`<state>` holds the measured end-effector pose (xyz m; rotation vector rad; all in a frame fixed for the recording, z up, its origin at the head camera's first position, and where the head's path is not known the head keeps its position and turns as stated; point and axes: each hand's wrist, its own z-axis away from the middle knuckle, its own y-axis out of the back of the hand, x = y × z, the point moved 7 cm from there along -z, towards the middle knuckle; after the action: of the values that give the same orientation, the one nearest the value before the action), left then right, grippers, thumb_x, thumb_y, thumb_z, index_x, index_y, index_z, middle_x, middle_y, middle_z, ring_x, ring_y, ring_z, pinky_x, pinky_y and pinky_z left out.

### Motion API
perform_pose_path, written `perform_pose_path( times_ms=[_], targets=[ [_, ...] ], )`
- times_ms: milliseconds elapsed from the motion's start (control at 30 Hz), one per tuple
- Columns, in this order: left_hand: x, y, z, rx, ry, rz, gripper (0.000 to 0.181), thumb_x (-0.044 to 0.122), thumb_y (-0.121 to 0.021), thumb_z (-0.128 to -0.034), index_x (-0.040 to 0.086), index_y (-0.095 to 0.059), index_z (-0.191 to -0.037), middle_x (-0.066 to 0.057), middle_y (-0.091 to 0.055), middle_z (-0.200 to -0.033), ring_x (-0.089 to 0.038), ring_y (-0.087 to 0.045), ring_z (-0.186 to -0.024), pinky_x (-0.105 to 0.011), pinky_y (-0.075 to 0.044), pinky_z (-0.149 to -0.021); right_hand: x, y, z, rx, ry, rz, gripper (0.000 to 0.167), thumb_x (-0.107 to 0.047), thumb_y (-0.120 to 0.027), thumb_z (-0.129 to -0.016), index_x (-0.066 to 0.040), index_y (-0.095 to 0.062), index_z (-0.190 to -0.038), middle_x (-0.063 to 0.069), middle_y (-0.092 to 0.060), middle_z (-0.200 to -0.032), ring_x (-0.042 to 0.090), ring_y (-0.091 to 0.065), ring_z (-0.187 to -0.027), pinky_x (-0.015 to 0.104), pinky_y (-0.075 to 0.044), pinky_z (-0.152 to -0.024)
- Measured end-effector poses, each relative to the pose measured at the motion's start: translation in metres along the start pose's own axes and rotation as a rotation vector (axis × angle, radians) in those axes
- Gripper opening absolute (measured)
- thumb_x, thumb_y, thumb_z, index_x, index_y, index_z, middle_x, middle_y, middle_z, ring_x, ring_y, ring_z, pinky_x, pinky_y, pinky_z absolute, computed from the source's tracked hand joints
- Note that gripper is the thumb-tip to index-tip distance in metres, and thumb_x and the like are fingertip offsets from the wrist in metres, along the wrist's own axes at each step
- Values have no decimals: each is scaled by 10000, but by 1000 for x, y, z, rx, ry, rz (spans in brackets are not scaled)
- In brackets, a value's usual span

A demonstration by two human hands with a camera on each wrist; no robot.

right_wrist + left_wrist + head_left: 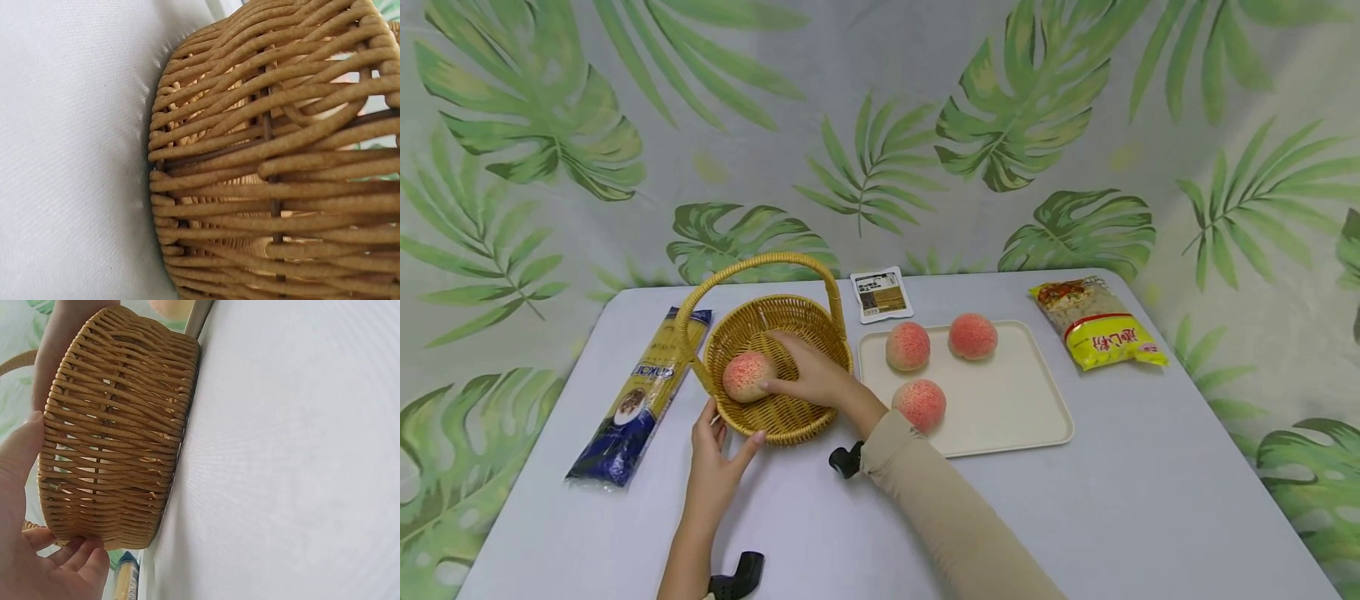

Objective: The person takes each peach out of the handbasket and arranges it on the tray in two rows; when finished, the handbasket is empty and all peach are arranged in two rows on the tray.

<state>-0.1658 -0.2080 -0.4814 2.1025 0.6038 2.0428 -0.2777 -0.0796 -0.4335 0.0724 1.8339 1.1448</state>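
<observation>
In the head view a yellow-brown wicker basket [808, 429] with an arched handle stands on the left half of the table. A pink peach [747, 375] lies inside it. My right hand [812, 371] reaches into the basket, its thumb touching the peach and its fingers extended beyond it. My left hand [715, 467] holds the basket's near left side. In the left wrist view, the left thumb [25, 440] is at the rim and the fingers curl against the woven wall [119, 437]. Only the basket's outside wall [300, 194] fills the right wrist view; the right hand is hidden there.
Right of the basket, a cream tray [1007, 408] bears three peaches [920, 406]. A blue and gold pasta packet [636, 400] lies at left. A small white packet [882, 294] sits behind, and a yellow food bag [1097, 325] at far right.
</observation>
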Motion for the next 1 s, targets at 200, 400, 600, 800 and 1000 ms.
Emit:
perform_pose_path(
  times_ms=[200,400,600,800,1000],
  targets=[
    [1,0,0,0,0,11,938,268,-678,-806,59,-15,-1436,-232,-83,-1410,-349,-186,-1285,-414,-205,-1067,-2,-6,-6,-26,10,-32,757,-423,-597,-835,-128,-230,-1428,49,-277,-1434,148,-236,-1298,303,-236,-1058],
    [2,0,0,4,-5,12,936,259,-684,-802,62,-25,-1437,-238,-96,-1401,-362,-196,-1277,-422,-206,-1065,-4,-12,-10,-55,13,-74,750,-376,-618,-833,-111,-240,-1425,50,-273,-1436,137,-232,-1297,264,-217,-1058],
    [2,0,0,10,-20,17,926,239,-688,-802,62,-37,-1436,-232,-99,-1400,-353,-195,-1278,-428,-207,-1064,-6,-21,-12,-106,-5,-118,737,-322,-630,-834,-116,-243,-1428,40,-256,-1446,131,-251,-1288,233,-220,-1047],
    [2,0,0,9,-26,20,926,236,-689,-801,55,-38,-1434,-228,-88,-1406,-347,-190,-1280,-432,-209,-1062,-3,-25,-12,-86,-57,-121,744,-348,-665,-803,-164,-287,-1418,54,-287,-1412,162,-311,-1251,292,-321,-1003],
    [2,0,-1,6,-26,22,923,235,-688,-803,59,-37,-1434,-215,-81,-1413,-335,-190,-1283,-419,-211,-1063,-1,-26,-11,-76,-106,-133,690,-353,-694,-777,-134,-388,-1355,52,-364,-1302,151,-406,-1134,258,-398,-913]
  ],
)
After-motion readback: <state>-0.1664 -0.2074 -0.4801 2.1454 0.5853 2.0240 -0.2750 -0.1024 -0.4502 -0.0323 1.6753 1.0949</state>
